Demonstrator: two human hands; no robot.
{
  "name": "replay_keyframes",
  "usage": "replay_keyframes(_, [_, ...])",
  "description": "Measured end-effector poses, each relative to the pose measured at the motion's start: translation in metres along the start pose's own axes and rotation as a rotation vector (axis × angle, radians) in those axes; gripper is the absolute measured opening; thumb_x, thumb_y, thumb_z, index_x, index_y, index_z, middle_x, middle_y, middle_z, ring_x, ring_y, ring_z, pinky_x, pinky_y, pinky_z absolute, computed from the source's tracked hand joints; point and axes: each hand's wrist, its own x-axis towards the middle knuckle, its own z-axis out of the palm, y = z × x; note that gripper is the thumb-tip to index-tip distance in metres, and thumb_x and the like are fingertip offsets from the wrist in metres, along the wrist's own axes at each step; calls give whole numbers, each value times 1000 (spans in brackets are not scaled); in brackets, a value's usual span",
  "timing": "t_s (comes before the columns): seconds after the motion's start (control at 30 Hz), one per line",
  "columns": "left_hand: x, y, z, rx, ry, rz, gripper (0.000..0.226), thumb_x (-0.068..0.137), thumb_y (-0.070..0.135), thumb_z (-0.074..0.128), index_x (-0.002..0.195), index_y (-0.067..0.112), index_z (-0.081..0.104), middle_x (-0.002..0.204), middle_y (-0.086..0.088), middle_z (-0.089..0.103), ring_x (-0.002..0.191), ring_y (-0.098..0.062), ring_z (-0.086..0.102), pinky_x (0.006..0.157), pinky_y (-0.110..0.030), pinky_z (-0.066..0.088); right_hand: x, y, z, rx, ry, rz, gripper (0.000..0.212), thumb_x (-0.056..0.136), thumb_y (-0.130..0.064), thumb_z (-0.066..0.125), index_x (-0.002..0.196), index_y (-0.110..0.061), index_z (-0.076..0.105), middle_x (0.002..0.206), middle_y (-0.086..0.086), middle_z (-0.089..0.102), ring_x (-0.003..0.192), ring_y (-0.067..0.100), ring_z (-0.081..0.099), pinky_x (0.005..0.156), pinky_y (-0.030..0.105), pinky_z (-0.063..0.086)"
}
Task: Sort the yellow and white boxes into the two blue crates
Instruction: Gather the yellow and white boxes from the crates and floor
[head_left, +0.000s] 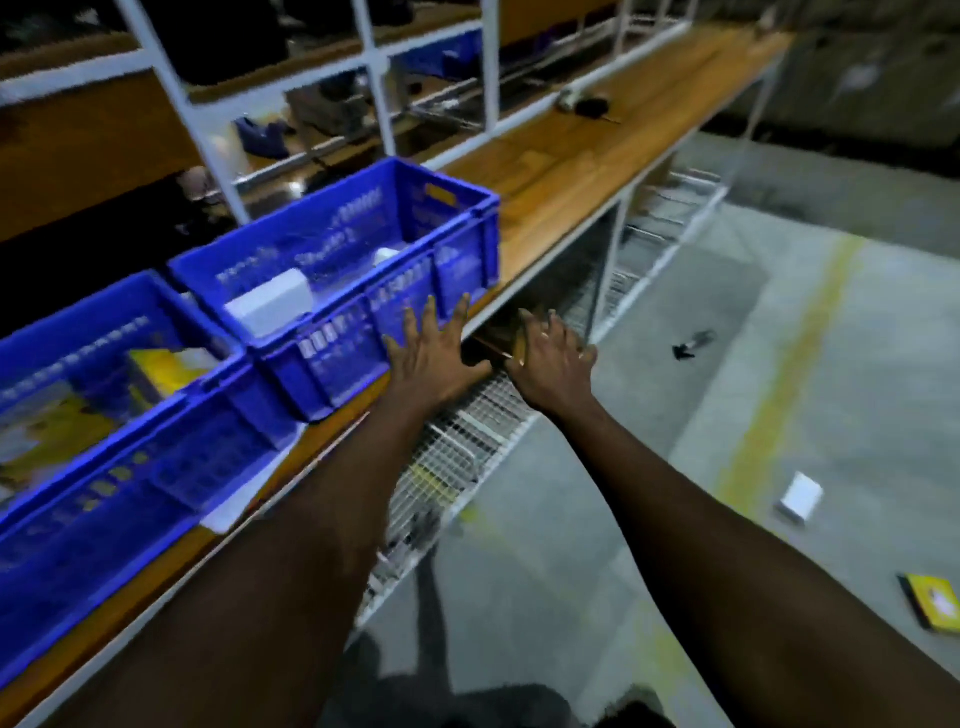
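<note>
Two blue crates stand on a wooden bench. The right crate (457, 244) holds a white box (270, 306). The left crate (156, 457) holds yellow boxes (156, 369). My left hand (431, 353) is spread flat, fingers apart, just in front of the right crate's near corner at the bench edge. My right hand (550, 353) is also spread, beside the left one, over the gap below the bench top, where a brownish object (498, 343) shows between the hands. Neither hand holds anything. On the floor lie a white box (800, 501) and a yellow box (932, 608).
The wooden bench (597, 156) runs to the far right with a dark object (589, 106) on it. A white frame with shelves rises behind the crates. Wire racks (457, 457) sit under the bench. A small dark thing (691, 345) lies on the concrete floor.
</note>
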Motion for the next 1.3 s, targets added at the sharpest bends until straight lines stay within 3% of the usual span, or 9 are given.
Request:
replay_keyframes(0.2, [17, 167, 47, 59, -62, 260, 96, 80, 71, 51, 153, 39, -4, 163, -10, 1, 147, -39, 4, 111, -67, 13, -25, 163, -42, -17, 57, 231, 69, 90, -47, 51, 150, -31, 22, 156, 14, 22, 141, 38, 22, 106, 66, 23])
replay_keyframes(0.53, [0, 438, 153, 18, -211, 486, 92, 83, 67, 51, 153, 40, -2, 162, -10, 3, 148, -38, 4, 110, -66, 14, -96, 427, -113, -101, 59, 553, 73, 89, -45, 51, 152, -29, 18, 157, 15, 19, 143, 38, 18, 107, 65, 22])
replay_keyframes(0.9, [-3, 609, 236, 77, -346, 711, 87, 85, 68, 45, 153, 38, 0, 161, -11, 7, 146, -38, 12, 108, -64, 20, -140, 597, -143, -89, 35, 820, 72, 89, -42, 53, 151, -29, 19, 157, 15, 17, 142, 38, 20, 106, 63, 24])
replay_keyframes(1.3, [105, 769, 325, 107, -475, 876, 86, 87, 62, 48, 154, 35, 1, 160, -13, 10, 142, -39, 19, 104, -59, 28, -95, 756, -163, -66, -33, 1100, 73, 89, -44, 54, 151, -29, 18, 156, 15, 17, 139, 39, 25, 103, 63, 29])
